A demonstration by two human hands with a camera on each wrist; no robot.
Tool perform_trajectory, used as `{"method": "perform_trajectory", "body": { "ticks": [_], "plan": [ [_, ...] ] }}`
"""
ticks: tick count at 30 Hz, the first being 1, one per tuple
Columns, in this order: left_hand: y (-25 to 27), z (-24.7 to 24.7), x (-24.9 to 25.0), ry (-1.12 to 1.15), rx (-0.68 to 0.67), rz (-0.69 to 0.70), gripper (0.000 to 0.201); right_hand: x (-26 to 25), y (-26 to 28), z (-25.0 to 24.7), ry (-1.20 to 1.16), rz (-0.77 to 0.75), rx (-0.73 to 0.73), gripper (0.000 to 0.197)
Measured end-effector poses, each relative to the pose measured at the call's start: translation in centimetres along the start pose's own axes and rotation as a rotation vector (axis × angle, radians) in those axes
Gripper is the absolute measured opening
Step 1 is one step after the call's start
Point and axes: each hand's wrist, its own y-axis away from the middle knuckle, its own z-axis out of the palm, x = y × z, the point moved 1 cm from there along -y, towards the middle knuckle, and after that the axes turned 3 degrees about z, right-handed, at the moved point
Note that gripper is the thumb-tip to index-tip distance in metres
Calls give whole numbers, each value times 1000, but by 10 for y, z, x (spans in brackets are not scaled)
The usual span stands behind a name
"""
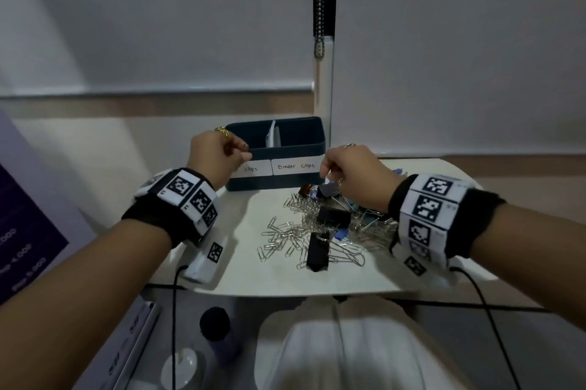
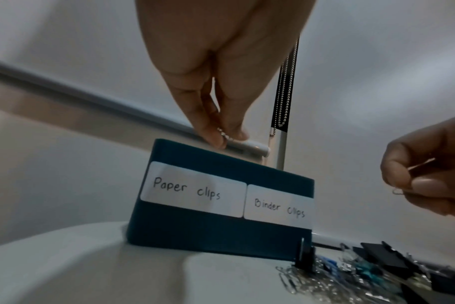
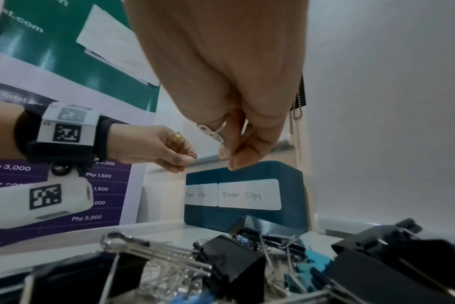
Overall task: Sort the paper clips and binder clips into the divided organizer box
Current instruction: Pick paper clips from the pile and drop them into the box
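Note:
The dark blue organizer box point(image 1: 279, 183) point(image 2: 208, 232) point(image 3: 208, 216) stands at the back of the white table, with labels "Paper clips" on the left and "Binder clips" on the right. My left hand point(image 1: 242, 151) point(image 2: 221, 138) point(image 3: 187, 158) hovers at the box's left front rim and pinches a small silver paper clip point(image 2: 223, 134). My right hand point(image 1: 326, 171) point(image 2: 413, 185) point(image 3: 229, 160) is raised over the pile in front of the box's right half, pinching a thin wire paper clip point(image 2: 400, 192). Below it lies the mixed pile: silver paper clips point(image 1: 282, 236) and black binder clips point(image 1: 333, 216) point(image 3: 234, 259).
The table's front edge point(image 1: 285, 291) runs just above my lap. A purple price poster point(image 1: 28, 231) point(image 3: 104, 205) stands at the left. A blind's bead chain point(image 1: 319, 9) hangs behind the box. Under the table edge is a bottle with a black cap point(image 1: 215, 323).

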Motion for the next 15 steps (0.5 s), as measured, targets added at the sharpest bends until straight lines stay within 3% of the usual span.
{"method": "perform_trajectory", "body": {
  "ticks": [3,8,11,15],
  "plan": [
    [-6,0,1,30,57,28,10,2,-8,-8,-13,-21,-25,31],
    [-9,-8,3,-30,12,70,14,17,-22,-56,-13,-13,-154,13],
    [-12,-14,-1,-59,77,84,18,14,-47,-74,39,-31,-103,12],
    [-10,-2,-8,-42,166,179,18,-25,-90,-55,-126,-71,7,13]
  ]
}}
